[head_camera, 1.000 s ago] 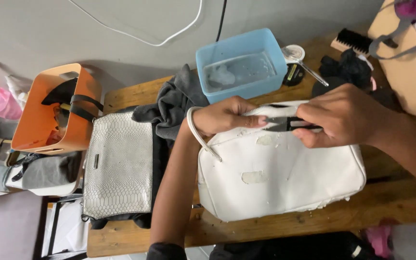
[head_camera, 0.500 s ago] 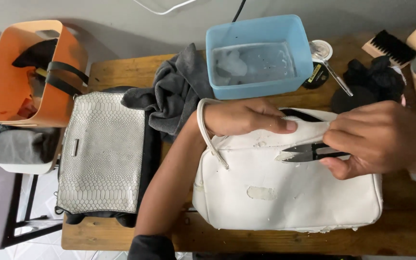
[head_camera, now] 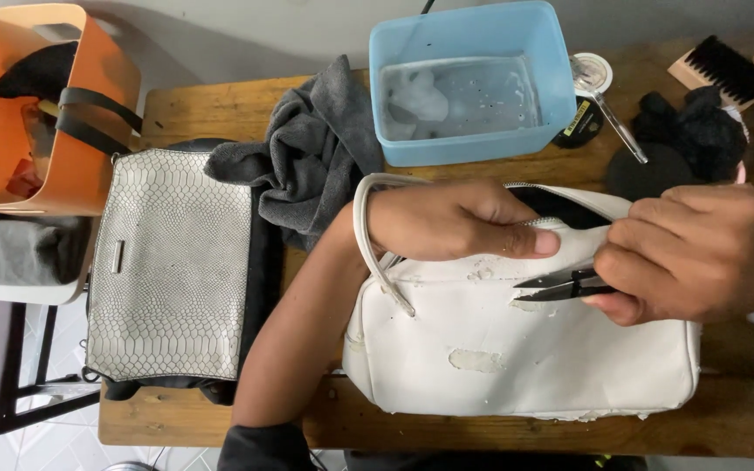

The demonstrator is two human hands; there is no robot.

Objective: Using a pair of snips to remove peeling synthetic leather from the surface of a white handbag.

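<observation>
A: Head view status?

B: White bag (head_camera: 525, 349) flat on the wooden counter (head_camera: 211, 109), front face up, coating flaked off in patches. Top zip partly open, dark inside.

A: Hands?

B: Left hand (head_camera: 455, 220) clamps the bag's top edge, thumb stretched along the zip line, fingers curled over the rim. Bag strap (head_camera: 368, 235) loops around that wrist. Right hand (head_camera: 700, 249) pinches small black snips (head_camera: 560, 284), blades pointing left, tips touching the bag's face just beside a peeled patch.

A: Blades open or closed?

B: Nearly closed, narrow gap at most. Can't tell finer than that.

A: Surroundings?

B: Grey cloth (head_camera: 316, 153) bunched up just beyond the left wrist. Blue tub (head_camera: 469, 83) behind the bag, with water and foam in it. Grey snakeskin bag (head_camera: 172, 262) left of the forearm, lying on something black. Orange bag (head_camera: 41, 105) at the far left, black straps showing. Small tin (head_camera: 588, 74) and black cloth (head_camera: 682, 144) to the right of the tub, brush (head_camera: 717, 70) at the far corner.
</observation>
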